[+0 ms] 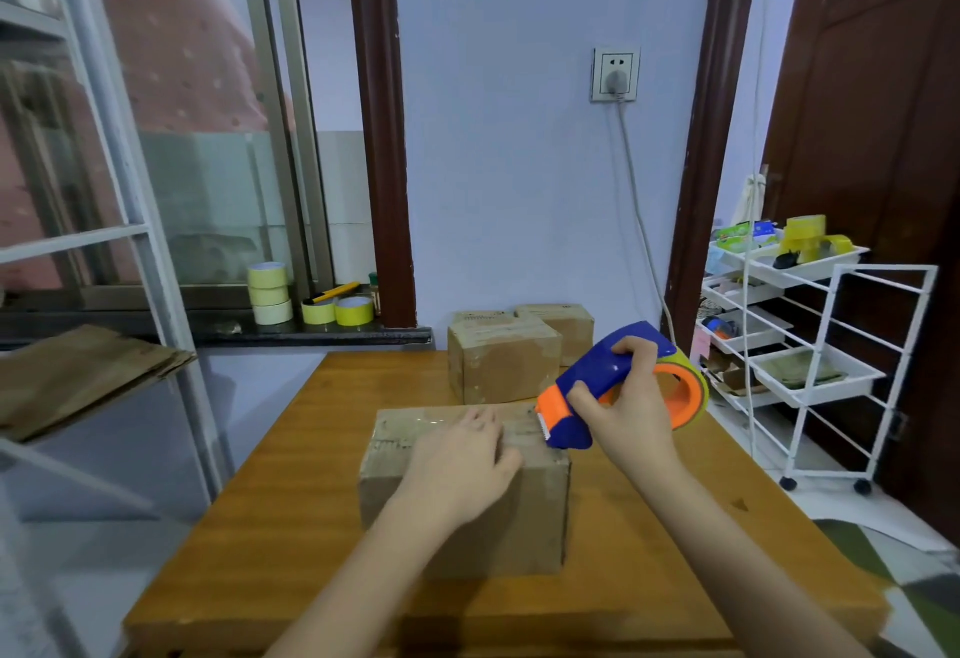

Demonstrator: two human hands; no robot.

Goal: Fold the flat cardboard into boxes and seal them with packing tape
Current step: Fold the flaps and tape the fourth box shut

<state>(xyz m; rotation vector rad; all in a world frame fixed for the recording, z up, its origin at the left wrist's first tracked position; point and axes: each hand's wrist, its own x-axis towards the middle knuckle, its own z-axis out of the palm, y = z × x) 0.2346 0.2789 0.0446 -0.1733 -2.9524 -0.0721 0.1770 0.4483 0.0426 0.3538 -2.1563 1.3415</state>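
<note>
- Sitting near the front middle of the surface, the cardboard box lay with its long axis running left to right before me, clear tape showing on its top.
- My left hand lay flat on the box top, fingers straight, pressing and grasping nothing.
- My right hand was clenched around the blue tape dispenser, its toothed orange nose touching the box's far right top edge.
- I judged the coming move turned on this: the dispenser stood at the right end, so the right hand was nearer the cut.
- Two finished boxes stood behind, toward the wall.
- Spare tape rolls sat on the windowsill.
</note>
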